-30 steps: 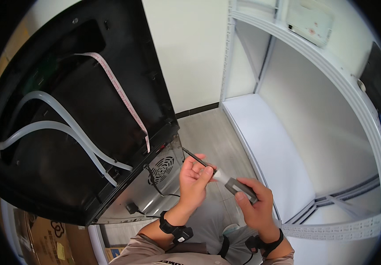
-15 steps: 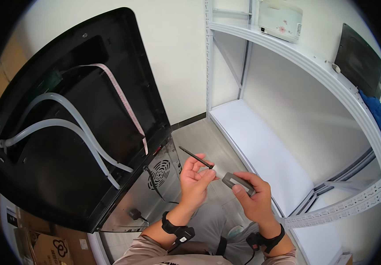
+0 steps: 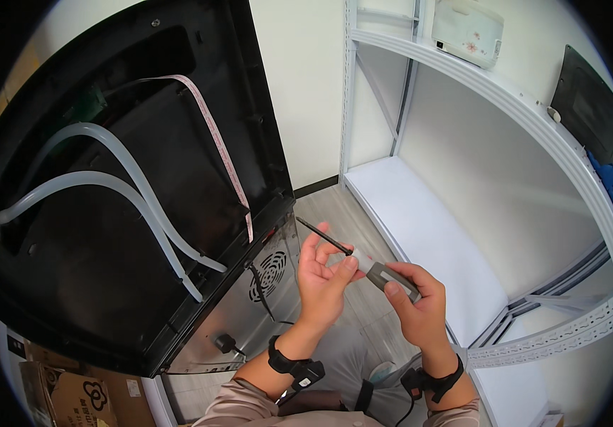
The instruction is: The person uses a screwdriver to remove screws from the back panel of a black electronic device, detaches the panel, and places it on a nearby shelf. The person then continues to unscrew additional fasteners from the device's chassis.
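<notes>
A screwdriver point(image 3: 386, 277) with a grey handle, a light grey collar and a long dark shaft lies across both hands, its tip pointing up and left. My left hand point(image 3: 326, 277) pinches it at the collar, the other fingers loosely curled beside the shaft. Round the rear of the handle, my right hand point(image 3: 420, 299) is closed, thumb on top. Left of the hands stands a metal-bodied appliance point(image 3: 203, 334) with a round slotted vent. Its large black cover point(image 3: 129, 242) is raised, with two translucent hoses point(image 3: 118, 153) and a pink-and-white ribbon cable point(image 3: 214, 135) running along the inside.
A white metal shelf rack point(image 3: 420, 213) fills the right side. On its upper level sit a pale flowered box point(image 3: 468, 35), a dark flat panel point(image 3: 589, 107) and a blue cloth point(image 3: 609, 186). Brown cardboard boxes point(image 3: 82, 395) are at the lower left.
The handle in my right hand now lines up with the collar and shaft in my left; before, it sat at an angle. The view has shifted slightly, and the cover appears nearer.
</notes>
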Demonstrator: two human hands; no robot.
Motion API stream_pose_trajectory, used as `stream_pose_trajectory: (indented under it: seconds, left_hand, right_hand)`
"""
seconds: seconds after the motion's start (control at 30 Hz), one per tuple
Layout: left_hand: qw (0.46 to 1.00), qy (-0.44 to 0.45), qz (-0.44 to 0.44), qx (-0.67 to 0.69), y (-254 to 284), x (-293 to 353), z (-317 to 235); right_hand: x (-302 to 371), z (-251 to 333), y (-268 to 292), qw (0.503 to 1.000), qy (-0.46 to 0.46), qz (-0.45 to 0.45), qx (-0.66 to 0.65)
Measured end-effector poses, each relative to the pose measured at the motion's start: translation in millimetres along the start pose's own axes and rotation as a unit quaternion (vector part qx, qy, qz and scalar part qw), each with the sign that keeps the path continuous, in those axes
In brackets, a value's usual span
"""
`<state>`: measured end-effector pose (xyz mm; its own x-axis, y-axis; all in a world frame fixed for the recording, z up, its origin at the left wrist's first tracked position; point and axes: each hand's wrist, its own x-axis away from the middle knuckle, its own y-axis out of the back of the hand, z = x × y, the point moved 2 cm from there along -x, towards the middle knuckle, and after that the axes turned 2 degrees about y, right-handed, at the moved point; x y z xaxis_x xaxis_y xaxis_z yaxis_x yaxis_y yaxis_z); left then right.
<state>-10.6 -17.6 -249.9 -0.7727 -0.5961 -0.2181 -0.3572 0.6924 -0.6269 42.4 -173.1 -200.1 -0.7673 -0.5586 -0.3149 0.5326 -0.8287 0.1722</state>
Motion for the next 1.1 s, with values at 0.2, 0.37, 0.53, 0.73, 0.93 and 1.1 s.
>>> stream_pose_trajectory:
  seconds: [0.2,0.37,0.53,0.73,0.93,1.1]
  left_hand:
    - [1.000,-0.018,0.005,0.000,-2.1,-5.0,-3.1]
    - [1.000,-0.019,-0.001,0.002,-4.0,-8.4,-4.0]
    - [1.000,-0.023,-0.004,0.011,-6.0,-8.8,-3.8]
    - [0.999,-0.021,-0.002,0.027,-6.0,-7.6,0.2]
    - [0.999,-0.025,0.005,0.028,-4.7,-8.4,-2.6]
    - [0.999,-0.029,0.012,0.021,-5.5,-10.0,-2.6]
  right_hand:
    - [-8.3,-2.9,0.2,1.000,0.023,0.000,0.007]
    - [-14.3,1.1,2.2,1.000,0.024,0.005,0.020]
    - [-16.5,5.7,3.4,1.000,0.022,0.014,0.016]
    - [-16.0,5.4,3.9,1.000,0.010,0.018,0.011]
    - [-16.4,3.8,2.5,1.000,0.007,0.020,0.008]
    - [-16.3,4.6,3.6,1.000,-0.002,0.019,0.008]
